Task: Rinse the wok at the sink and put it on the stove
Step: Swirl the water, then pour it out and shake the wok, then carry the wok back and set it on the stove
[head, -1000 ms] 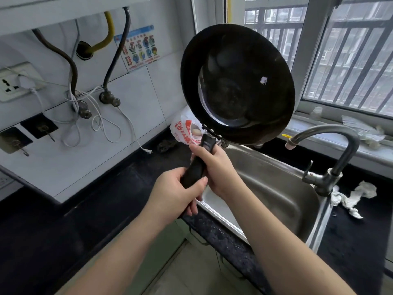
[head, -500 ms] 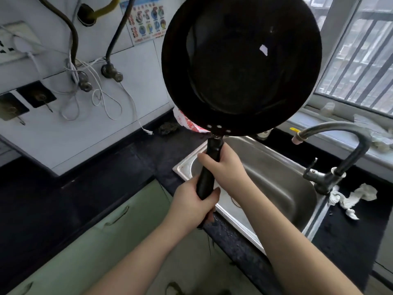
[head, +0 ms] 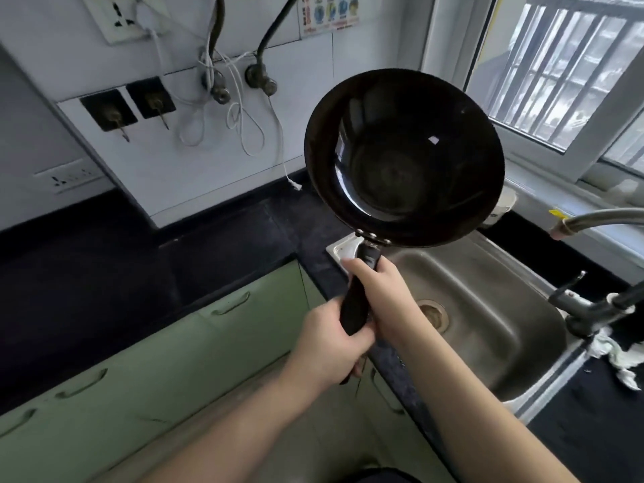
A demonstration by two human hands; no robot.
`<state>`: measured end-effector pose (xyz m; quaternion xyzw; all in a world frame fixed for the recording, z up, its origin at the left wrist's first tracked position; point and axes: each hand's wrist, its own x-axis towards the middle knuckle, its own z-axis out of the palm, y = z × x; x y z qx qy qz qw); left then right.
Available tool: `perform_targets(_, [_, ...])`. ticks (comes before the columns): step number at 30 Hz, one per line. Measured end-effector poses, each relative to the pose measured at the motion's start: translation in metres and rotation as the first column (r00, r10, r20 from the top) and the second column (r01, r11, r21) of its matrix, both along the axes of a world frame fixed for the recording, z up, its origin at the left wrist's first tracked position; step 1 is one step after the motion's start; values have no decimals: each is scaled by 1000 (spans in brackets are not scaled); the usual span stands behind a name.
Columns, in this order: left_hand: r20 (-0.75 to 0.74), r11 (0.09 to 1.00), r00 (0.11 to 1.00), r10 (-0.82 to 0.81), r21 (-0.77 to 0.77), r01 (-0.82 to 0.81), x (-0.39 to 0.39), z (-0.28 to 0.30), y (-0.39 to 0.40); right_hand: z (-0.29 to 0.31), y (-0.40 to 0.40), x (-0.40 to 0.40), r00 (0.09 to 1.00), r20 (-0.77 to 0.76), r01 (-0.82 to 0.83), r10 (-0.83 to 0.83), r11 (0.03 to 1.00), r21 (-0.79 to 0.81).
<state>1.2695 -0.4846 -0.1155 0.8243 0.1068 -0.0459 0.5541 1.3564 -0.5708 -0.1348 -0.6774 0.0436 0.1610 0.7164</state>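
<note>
A black wok (head: 404, 158) is held up in the air, tilted so its glossy inside faces me, above the left corner of the steel sink (head: 495, 329). Both hands grip its black handle. My left hand (head: 331, 346) holds the lower end of the handle. My right hand (head: 380, 294) wraps the handle just under the rivets near the wok's rim. The sink's drain is visible and no water runs from the faucet (head: 592, 217). No stove is in view.
A dark countertop (head: 104, 273) runs left of the sink above green cabinet doors (head: 167, 371). The tiled wall carries hoses, sockets and loose white cables (head: 240, 113). A barred window (head: 564, 68) is at the right. Crumpled white cloth (head: 616, 357) lies by the faucet base.
The wok has moved lower and farther from me, now tilted back over the sink's corner. My view has shifted down and left, showing more countertop and cabinets. Both hands keep their grip.
</note>
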Motion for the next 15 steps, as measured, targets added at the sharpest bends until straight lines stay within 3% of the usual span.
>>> perform_targets(7, [-12,994,994,107,0,-107,-55,-6,36,-5,47,-46,994,6,-112,112,992,-56])
perform_targets(15, [-12,964,966,260,-53,-260,-169,-10,78,-5,107,-145,949,29,-309,315,943,-126])
